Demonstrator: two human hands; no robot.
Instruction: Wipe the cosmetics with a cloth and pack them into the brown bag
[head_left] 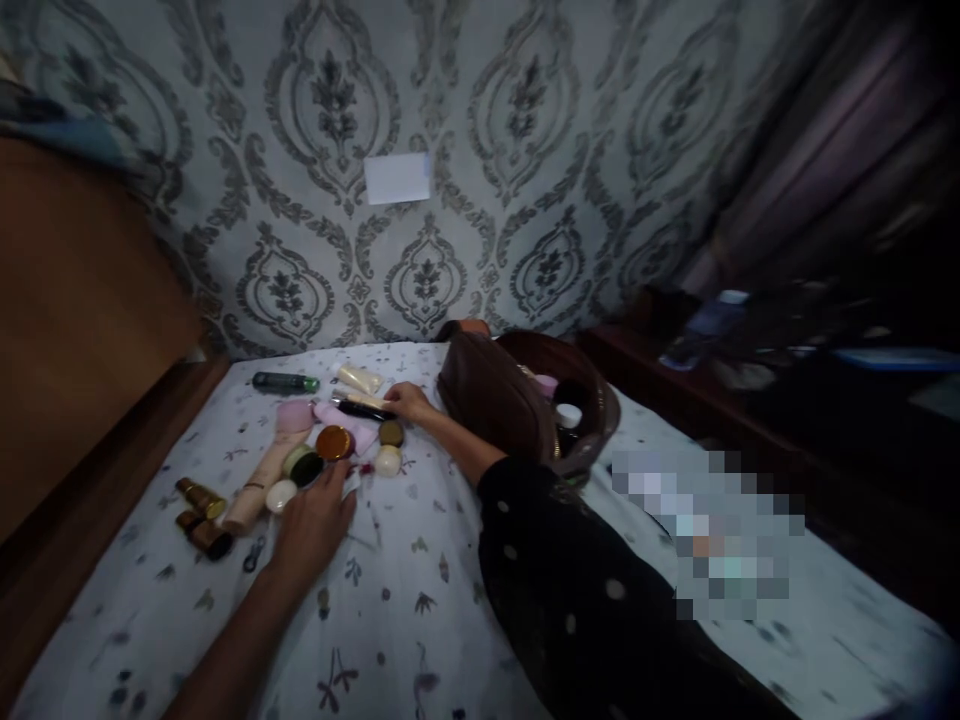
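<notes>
Presently, I have both hands at a cluster of cosmetics on the patterned sheet (442,640), toward its far left corner. Step in hand, as I judge it: handling of small items within the cluster.

Right hand (407,400): I have its fingertips drawn close together at the right end of the black tube (365,409). Whether they pinch it, I cannot tell. Left hand (315,520): palm down, fingers loosely spread, nothing visibly gripped. Its fingertips lie at the near side of the amber jar (334,443), beside the green jar (302,465); contact cannot be confirmed.

Item positions: the green bottle (285,382) and cream tube (360,378) lie nearest the sheet's far edge. The beige tube (259,487) lies left of the left hand. Two gold-toned bottles lie further toward the left edge. The olive jar (391,433) and white jar (388,460) sit between the hands. The brown bag (495,395) stands open at the right hand's outer side, with items inside.

In my judgement, any move of the right hand calls for a confirmed pinch and a straight lift; the left calls for low, slow travel, since the round jars could roll.
</notes>
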